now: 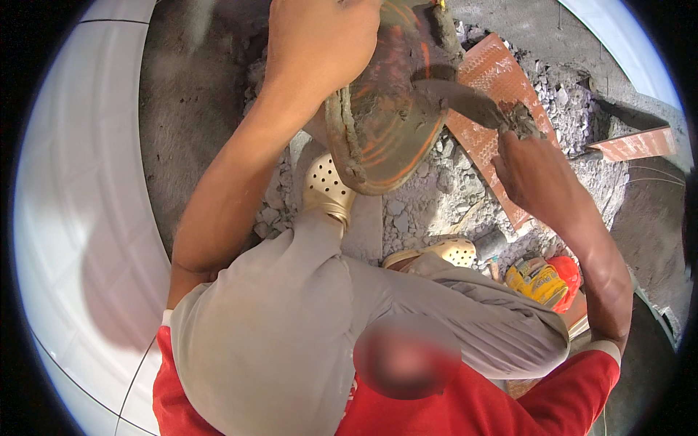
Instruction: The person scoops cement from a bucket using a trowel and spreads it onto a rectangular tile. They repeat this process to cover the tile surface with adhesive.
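Note:
A shallow oval pan [396, 142], caked with grey mortar and streaked with orange rings, tilts in front of me over the rubble. At the top edge my left hand [323, 43] is closed at its left side; its fingertips are cut off by the picture's edge. My right hand [538, 163] is closed round the mortar-crusted handle of a trowel [469, 103]. The trowel's blade points left, its tip overlapping the pan's right side. Whether the blade touches the pan I cannot tell. Behind the trowel lies a reddish-brown textured tile piece [502, 65], dusted with grey.
Grey rubble [429, 196] surrounds my feet in beige perforated clogs [329, 178]. A yellow and red package [542, 282] lies by my right knee. Another tile piece [636, 145] lies at the right. White tiles [80, 189] line the left side.

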A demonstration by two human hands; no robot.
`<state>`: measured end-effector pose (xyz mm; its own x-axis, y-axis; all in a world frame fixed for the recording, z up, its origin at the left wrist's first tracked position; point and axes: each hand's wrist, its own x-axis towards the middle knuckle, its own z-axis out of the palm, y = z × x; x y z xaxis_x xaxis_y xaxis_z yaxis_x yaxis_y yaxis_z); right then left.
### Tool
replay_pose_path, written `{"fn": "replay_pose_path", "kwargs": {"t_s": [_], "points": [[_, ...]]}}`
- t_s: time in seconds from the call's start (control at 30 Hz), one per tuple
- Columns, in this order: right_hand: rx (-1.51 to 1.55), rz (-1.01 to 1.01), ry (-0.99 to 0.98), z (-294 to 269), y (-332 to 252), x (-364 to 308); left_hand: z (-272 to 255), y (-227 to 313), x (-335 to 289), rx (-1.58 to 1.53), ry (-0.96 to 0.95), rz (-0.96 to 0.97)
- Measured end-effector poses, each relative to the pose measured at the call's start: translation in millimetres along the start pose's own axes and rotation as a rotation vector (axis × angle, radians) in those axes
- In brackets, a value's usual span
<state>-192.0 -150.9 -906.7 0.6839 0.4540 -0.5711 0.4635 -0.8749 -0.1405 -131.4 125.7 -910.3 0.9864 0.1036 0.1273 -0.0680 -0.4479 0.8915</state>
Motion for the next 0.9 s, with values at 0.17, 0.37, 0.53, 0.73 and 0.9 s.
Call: {"fn": "replay_pose_path", "kwargs": {"t_s": [0.17, 0.37, 0.53, 0.73, 0.9], "points": [[-0.113, 0.126, 0.136, -23.2, -13.6, -14.5, -4.1, 1.2, -0.1, 0.006, -0.052, -0.018], [-0.297, 0.205, 0.17, -21.4, -13.4, -6.2, 0.3, 0.6, -4.0, 0.006, -0.05, 0.014], [-0.073, 0.134, -0.055, -32.4, 1.6, -11.6, 2.2, -1.0, 3.2, 0.005, -0.01, 0.001], [-0.087, 0.155, 0.136, -34.1, 4.3, -7.4, -0.3, -8.4, -2.4, 0.051, -0.037, 0.004], [-0.218, -0.145, -0.081, -16.6, 16.3, 11.7, 2.5, -4.4, -12.2, -0.119, -0.018, 0.032]]}}
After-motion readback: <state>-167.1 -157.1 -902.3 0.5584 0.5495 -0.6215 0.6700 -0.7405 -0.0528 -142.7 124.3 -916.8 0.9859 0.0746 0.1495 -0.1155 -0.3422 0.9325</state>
